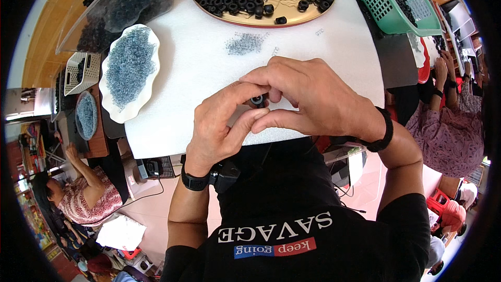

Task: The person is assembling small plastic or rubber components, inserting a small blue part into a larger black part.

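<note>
You wear a black printed T-shirt (292, 219); above it, a black wristband (385, 131) and what looks like a watch (209, 178).

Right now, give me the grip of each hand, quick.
Left hand: closed, pinching the small black ring with fingertips.
Right hand: closed on the same small black ring, fingers curled over it.

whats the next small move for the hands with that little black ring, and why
Probably keep pressing the parts together: both hands, left hand and right hand, pinch one small black ring between fingertips over the white pad, so it looks mid-assembly, not ready to set down.
</note>
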`<action>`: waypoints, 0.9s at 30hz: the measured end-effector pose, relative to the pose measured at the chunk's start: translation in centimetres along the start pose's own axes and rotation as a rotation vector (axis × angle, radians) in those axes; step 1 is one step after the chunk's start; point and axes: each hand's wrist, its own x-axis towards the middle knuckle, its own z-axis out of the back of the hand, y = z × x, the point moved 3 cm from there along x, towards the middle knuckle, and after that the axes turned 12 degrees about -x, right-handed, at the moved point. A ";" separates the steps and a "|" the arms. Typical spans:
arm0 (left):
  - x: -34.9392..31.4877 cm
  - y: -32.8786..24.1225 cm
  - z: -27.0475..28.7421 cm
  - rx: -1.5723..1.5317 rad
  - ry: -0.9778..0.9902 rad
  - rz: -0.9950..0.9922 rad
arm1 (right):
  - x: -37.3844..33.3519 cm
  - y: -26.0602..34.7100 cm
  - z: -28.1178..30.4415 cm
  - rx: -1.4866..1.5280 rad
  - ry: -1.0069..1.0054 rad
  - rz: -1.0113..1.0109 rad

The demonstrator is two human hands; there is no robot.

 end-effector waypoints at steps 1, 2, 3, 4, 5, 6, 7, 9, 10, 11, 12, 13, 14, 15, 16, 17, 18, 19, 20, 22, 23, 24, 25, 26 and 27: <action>0.0 0.0 0.0 0.004 0.007 0.014 | 0.0 0.1 0.0 -0.029 -0.013 0.009; 0.0 0.0 0.0 0.004 0.007 0.014 | 0.0 0.1 0.1 -0.029 -0.012 0.008; 0.0 -0.1 0.1 0.004 0.013 0.008 | 0.0 0.2 0.1 -0.037 0.015 0.005; 0.0 -0.1 0.1 0.004 0.019 0.002 | 0.0 0.2 0.0 -0.046 0.043 0.001; 0.0 0.0 0.1 0.004 0.018 0.002 | 0.0 0.2 0.0 -0.046 0.043 0.002; -0.1 0.1 0.1 -0.008 0.005 0.001 | 0.1 0.3 -0.1 -0.035 0.028 0.006; -0.1 0.1 0.1 -0.020 -0.009 0.001 | 0.1 0.3 -0.1 -0.023 0.013 0.010; 0.1 0.0 0.1 -0.012 -0.011 -0.022 | 0.0 0.2 -0.4 -0.021 0.000 0.019; 0.1 -0.1 0.1 -0.004 -0.014 -0.045 | 0.0 0.2 -0.5 -0.019 -0.013 0.028; 0.1 0.0 0.0 -0.003 -0.014 -0.044 | 0.0 0.2 -0.5 -0.018 -0.013 0.029; 0.1 0.0 0.0 -0.020 -0.026 -0.035 | 0.1 0.2 -0.4 -0.011 -0.004 0.018; 0.0 0.1 0.1 -0.037 -0.038 -0.025 | 0.2 0.3 -0.4 -0.005 0.005 0.007; 0.0 0.1 0.1 -0.038 -0.039 -0.025 | 0.2 0.2 -0.5 -0.005 0.005 0.008; 0.0 0.1 0.1 -0.043 -0.042 -0.018 | 0.1 0.2 -0.5 -0.005 -0.011 0.014; 0.1 0.1 0.0 -0.048 -0.044 -0.010 | 0.1 0.1 -0.6 -0.005 -0.028 0.019; 0.2 0.1 0.0 -0.047 -0.043 -0.010 | 0.1 0.0 -0.6 -0.005 -0.029 0.019; 0.2 0.0 0.0 -0.047 -0.043 -0.011 | 0.1 0.0 -0.7 -0.010 -0.033 0.021; 0.2 0.0 0.1 -0.047 -0.043 -0.011 | 0.1 0.1 -0.7 -0.015 -0.036 0.023; 0.2 0.1 0.1 -0.045 -0.042 -0.012 | 0.1 0.1 -0.6 -0.015 -0.038 0.024; -0.1 0.4 0.2 -0.031 -0.027 -0.003 | 0.1 0.2 -0.6 0.022 0.010 -0.001; -0.2 0.4 0.2 -0.031 -0.025 -0.004 | 0.1 0.2 -0.6 0.021 0.008 -0.002; -0.3 0.4 0.1 -0.039 -0.028 0.001 | 0.0 0.2 -0.5 0.021 -0.014 -0.009; -0.3 0.5 0.1 -0.046 -0.032 0.005 | 0.0 0.2 -0.4 0.020 -0.035 -0.015; -0.3 0.5 -0.1 -0.045 -0.034 0.002 | 0.2 0.4 -0.3 0.018 -0.035 -0.012; -0.3 0.7 -0.2 -0.135 -0.106 0.034 | 0.4 0.5 -0.1 0.043 -0.039 -0.058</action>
